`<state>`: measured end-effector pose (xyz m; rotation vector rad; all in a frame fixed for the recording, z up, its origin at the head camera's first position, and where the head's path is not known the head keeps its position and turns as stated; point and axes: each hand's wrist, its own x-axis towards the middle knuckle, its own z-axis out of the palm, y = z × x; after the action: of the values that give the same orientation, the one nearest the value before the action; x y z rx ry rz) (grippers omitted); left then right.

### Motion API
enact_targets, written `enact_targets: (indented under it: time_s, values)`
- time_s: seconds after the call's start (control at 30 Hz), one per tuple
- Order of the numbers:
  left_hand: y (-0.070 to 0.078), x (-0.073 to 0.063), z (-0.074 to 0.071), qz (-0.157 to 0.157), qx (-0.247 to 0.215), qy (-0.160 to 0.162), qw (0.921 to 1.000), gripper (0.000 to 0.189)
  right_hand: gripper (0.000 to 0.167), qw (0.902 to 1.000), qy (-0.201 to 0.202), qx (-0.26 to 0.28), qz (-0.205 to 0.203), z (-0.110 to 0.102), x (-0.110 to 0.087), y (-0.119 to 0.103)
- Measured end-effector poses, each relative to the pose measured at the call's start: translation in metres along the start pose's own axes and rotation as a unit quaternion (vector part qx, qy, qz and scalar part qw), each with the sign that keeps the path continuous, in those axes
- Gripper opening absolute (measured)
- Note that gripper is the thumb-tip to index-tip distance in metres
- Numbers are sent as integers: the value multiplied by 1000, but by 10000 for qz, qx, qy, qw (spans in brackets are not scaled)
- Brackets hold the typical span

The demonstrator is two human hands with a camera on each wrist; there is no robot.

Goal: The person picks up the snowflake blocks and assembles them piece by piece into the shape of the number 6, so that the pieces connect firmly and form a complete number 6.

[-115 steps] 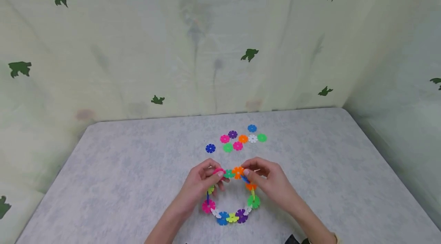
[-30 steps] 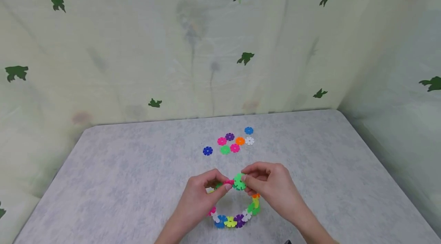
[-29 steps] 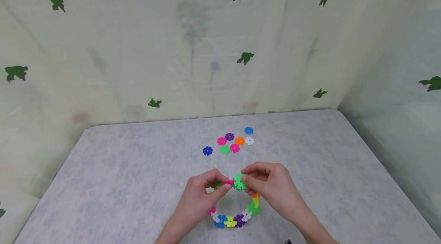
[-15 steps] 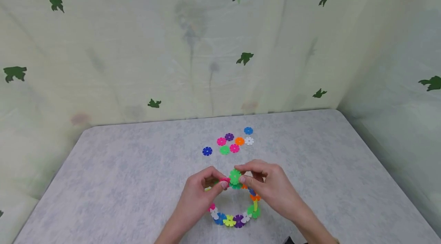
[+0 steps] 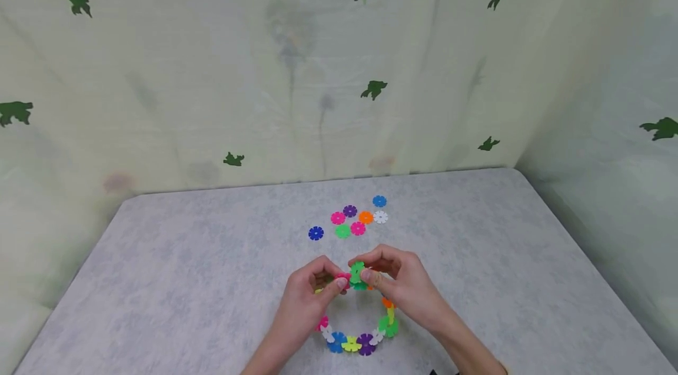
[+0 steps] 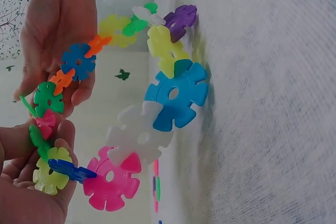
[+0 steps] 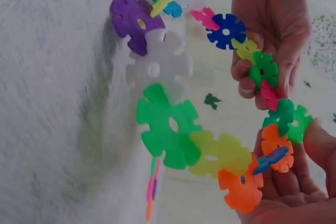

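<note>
A ring of slotted plastic snowflake discs [image 5: 336, 342], in many colours, hangs from both hands with its lower side by the table. My left hand [image 5: 304, 292] pinches a pink disc [image 5: 343, 278] at the ring's top. Beside it, my right hand [image 5: 410, 284] holds a light green disc [image 5: 357, 272] between thumb and fingers. That light green disc [image 7: 301, 124] touches a darker green ring disc [image 7: 283, 115] in the right wrist view; whether their slots interlock I cannot tell. Orange and blue discs of the ring [image 6: 79, 62] lie near the right fingers in the left wrist view.
Loose snowflake discs lie flat beyond the hands: a dark blue one [image 5: 315, 233], a light green one [image 5: 343, 231], an orange one [image 5: 366, 218], a white one [image 5: 380, 217] and several others. A leaf-patterned cloth [image 5: 238, 98] rises behind the grey table [image 5: 185, 257].
Earlier, the right hand took the light green disc from the right end of the loose group. Over the last second, it has shifted left and turned that disc against the ring.
</note>
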<state>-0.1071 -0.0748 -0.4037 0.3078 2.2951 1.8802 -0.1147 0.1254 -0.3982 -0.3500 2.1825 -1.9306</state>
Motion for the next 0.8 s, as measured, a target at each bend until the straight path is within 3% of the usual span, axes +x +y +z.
enact_targets:
  time_s: [0.47,0.7,0.8]
  values:
    - [-6,2,0,16,-260,133,9996,3,18,9986,-77,445,281,3,7,7]
    - [-6,4,-3,77,-292,-48,9995,3,21,9993,19,258,270,4,8,10]
    - [-8,6,-7,-143,-425,-151,9989,5,27,9997,29,-48,254,4,8,12]
